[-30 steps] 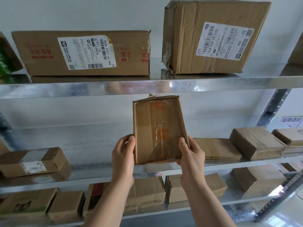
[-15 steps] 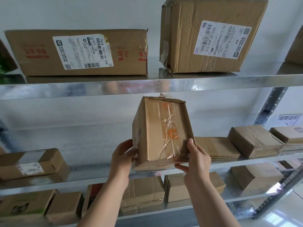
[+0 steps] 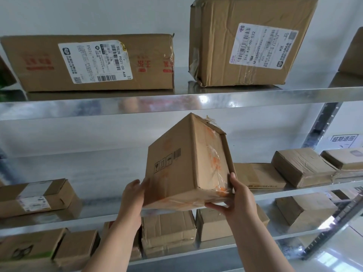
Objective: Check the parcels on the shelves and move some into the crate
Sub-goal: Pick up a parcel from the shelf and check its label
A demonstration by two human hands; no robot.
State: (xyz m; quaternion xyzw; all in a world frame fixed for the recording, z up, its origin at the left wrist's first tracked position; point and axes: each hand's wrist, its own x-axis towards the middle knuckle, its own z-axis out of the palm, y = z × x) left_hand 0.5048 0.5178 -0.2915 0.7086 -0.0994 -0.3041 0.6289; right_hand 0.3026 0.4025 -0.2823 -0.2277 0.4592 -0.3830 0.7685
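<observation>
- held parcel (image 3: 176,169): brown corrugated cardboard, matt and slightly scuffed; clear plastic tape over one face, glossy, wrinkled, lifting at the top corner
- upper shelf (image 3: 137,107): bare sheet metal, bright and almost mirror-like; blurred reflections of the boxes show in it
- long carton (image 3: 149,79): matt cardboard; its white label (image 3: 94,61) is smooth paper, lightly creased
- big box (image 3: 253,42): creased, dented cardboard; strips of shiny clear tape
- upright post (image 3: 324,122): dull grey perforated metal
- wall (image 3: 78,14): plain white, matt
</observation>
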